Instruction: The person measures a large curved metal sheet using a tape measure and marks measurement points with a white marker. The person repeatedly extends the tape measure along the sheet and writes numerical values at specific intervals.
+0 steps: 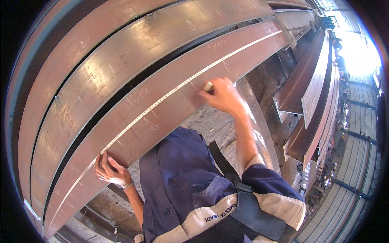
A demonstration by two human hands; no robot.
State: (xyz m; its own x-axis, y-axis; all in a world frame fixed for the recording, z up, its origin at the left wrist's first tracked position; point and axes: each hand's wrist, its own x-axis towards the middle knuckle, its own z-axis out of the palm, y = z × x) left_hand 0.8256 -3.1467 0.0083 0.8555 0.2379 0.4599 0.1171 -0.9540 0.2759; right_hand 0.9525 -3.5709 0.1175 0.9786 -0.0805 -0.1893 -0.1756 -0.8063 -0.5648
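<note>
A long reddish-brown steel beam (162,117) curves across in front of me. Along its face lies a pale measuring tape (175,88), stretched nearly end to end. My left hand (113,170) rests on the beam at the lower left, fingers extended and apart, the fingertips touching the tape. My right hand (225,97) is closed around a short, pale stub of chalk (208,86), held near the beam's near edge below the tape. Thin white chalk marks (153,121) and handwritten figures show on the steel around the tape.
Beyond lies another steel beam (101,81), separated by a dark gap. At the right, several I-beams (300,97) jut toward me with exposed ends. Rough ground (210,123) shows between my body and the beam. A hall with a bright opening stretches off to the right.
</note>
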